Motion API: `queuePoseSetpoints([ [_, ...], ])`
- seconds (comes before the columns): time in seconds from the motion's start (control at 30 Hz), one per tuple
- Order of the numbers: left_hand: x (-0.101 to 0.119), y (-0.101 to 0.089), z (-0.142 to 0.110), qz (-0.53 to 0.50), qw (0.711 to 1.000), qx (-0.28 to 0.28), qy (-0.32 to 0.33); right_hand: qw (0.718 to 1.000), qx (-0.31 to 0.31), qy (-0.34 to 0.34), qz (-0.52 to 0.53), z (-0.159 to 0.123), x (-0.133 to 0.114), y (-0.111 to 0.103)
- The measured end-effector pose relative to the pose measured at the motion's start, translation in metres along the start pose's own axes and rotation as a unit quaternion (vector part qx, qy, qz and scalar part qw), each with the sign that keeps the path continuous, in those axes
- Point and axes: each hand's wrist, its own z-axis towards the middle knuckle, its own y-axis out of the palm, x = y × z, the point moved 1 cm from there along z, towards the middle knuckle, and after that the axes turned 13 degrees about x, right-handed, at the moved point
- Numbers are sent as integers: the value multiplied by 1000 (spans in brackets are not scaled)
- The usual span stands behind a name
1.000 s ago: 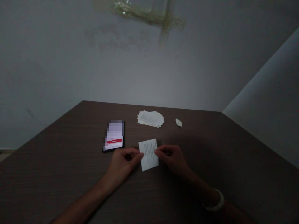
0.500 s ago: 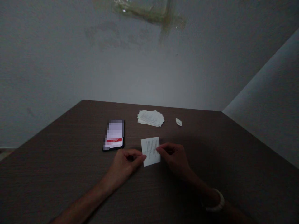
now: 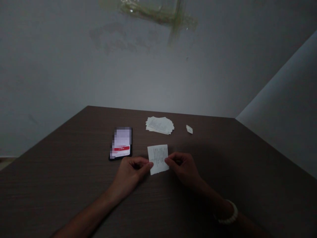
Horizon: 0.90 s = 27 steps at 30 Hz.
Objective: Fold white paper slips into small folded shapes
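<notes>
A small white paper slip (image 3: pixel 158 158) with printed lines is held just above the dark wooden table (image 3: pixel 74 185). My left hand (image 3: pixel 132 173) pinches its left edge with thumb and forefinger. My right hand (image 3: pixel 183 168) pinches its right edge the same way; a pale bracelet (image 3: pixel 229 215) circles that wrist. Both hands rest low over the tabletop, near the middle of it.
A phone (image 3: pixel 121 143) with a lit screen lies to the left of the slip. Behind it sits a loose stack of similar paper slips (image 3: pixel 159 125), and a small folded white piece (image 3: pixel 189 129) lies to its right. Grey walls enclose the table at the back and right.
The slip has shifted slightly away from me and looks shorter than a second ago. Both hands kept their pinch and moved a little forward with it.
</notes>
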Motion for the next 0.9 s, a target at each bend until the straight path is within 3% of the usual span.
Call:
queuePoseSetpoints([
  [0.27, -4, -2, 2, -14, 1000, -13, 12, 999, -41, 4, 15, 1, 2, 1],
  [0.4, -7, 0, 3, -18, 1000, -12, 16, 1000, -27, 3, -8, 1, 4, 1],
  [0.7, -8, -2, 6, -5, 997, 60, 51, 998, -54, -20, -31, 0, 5, 2],
  [0.9, -7, -1, 6, 24, 998, 15, 55, 996, -68, 32, 39, 1, 9, 4],
])
